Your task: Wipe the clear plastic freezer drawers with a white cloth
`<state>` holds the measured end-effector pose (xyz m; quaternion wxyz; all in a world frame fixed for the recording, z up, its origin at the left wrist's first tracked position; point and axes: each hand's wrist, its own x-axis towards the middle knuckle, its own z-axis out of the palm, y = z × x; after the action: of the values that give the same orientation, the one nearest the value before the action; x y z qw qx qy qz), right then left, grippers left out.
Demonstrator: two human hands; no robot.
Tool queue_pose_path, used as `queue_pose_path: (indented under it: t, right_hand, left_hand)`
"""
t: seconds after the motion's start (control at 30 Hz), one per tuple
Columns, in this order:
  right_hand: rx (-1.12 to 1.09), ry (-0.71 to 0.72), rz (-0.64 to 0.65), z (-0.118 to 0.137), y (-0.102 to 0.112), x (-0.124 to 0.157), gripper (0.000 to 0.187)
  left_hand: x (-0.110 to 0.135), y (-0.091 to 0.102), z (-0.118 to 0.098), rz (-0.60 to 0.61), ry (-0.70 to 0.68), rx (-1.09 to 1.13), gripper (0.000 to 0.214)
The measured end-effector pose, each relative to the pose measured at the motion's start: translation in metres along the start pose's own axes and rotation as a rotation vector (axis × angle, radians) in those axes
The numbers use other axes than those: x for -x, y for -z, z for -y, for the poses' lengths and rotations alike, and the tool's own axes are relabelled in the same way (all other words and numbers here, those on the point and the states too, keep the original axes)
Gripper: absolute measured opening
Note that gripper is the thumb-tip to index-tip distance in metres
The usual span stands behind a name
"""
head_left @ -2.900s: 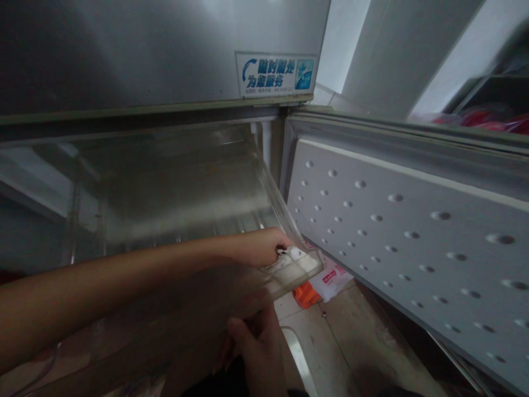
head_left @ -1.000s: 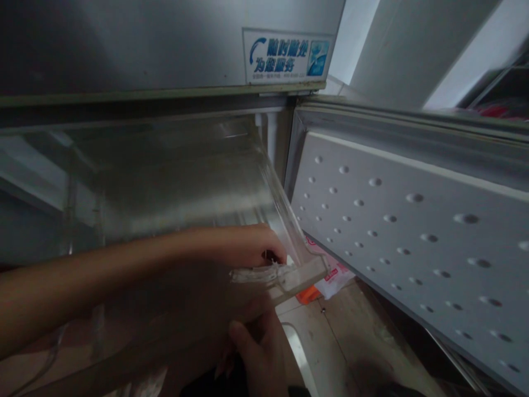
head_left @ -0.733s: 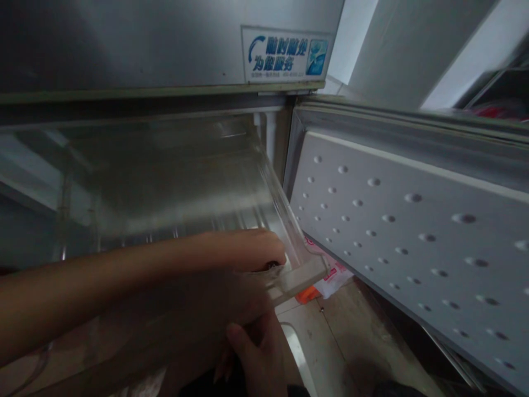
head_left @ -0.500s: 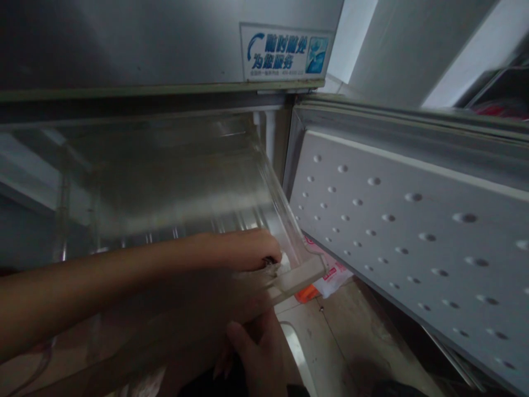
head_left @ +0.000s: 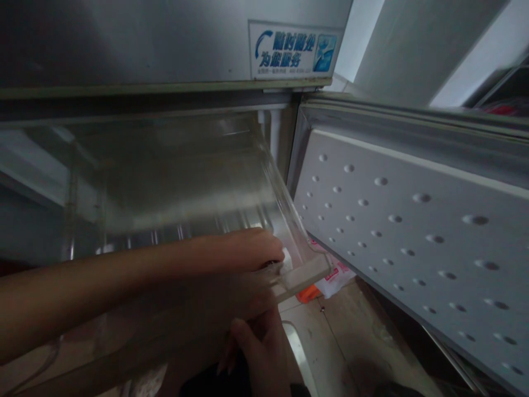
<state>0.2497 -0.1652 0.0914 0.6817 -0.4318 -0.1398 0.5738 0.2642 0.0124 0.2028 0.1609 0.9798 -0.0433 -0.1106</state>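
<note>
A clear plastic drawer stands pulled out of the open freezer compartment. My left hand reaches in from the left to the drawer's front right corner, fingers curled downward. A small white thing shows at the fingertips, and I cannot make out what it is. My right hand is below the drawer's front, with its fingers closed up against the underside of the front wall. Through the plastic, the drawer's ribbed floor looks bare.
The freezer door hangs open on the right, its white inner panel dotted with dimples. Above is the closed grey upper door with a blue sticker. An orange bag and a white bag lie on the tiled floor.
My left hand stayed in the drawer's corner, shifting slightly. White pieces seen there 2.9 s ago are mostly hidden now. My right hand keeps its hold under the front.
</note>
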Motion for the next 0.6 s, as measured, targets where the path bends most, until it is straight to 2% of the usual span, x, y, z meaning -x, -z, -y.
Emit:
queue_pose_path:
  t: [0.1,0.23,0.37,0.5,0.6]
  right_hand:
    - [0.032,-0.010,-0.021,0.003,0.000,0.001,0.052]
    - [0.035,-0.009,-0.107,0.008,-0.007,0.004,0.052]
    - [0.012,-0.027,-0.113,0.009,-0.016,0.009,0.054]
    - [0.008,-0.018,-0.089,0.007,-0.017,0.014,0.054]
    - [0.096,0.010,-0.131,0.005,-0.012,0.015,0.051]
  left_hand:
    - [0.000,-0.008,0.004,-0.007,-0.013,-0.056,0.012]
    - [0.004,-0.014,0.007,-0.059,-0.013,-0.013,0.014]
    - [0.005,-0.015,0.003,-0.080,-0.013,0.034,0.018]
    - [0.002,-0.013,-0.007,-0.029,-0.024,0.017,0.014]
    - [0.000,-0.011,-0.013,-0.011,-0.057,-0.038,0.013]
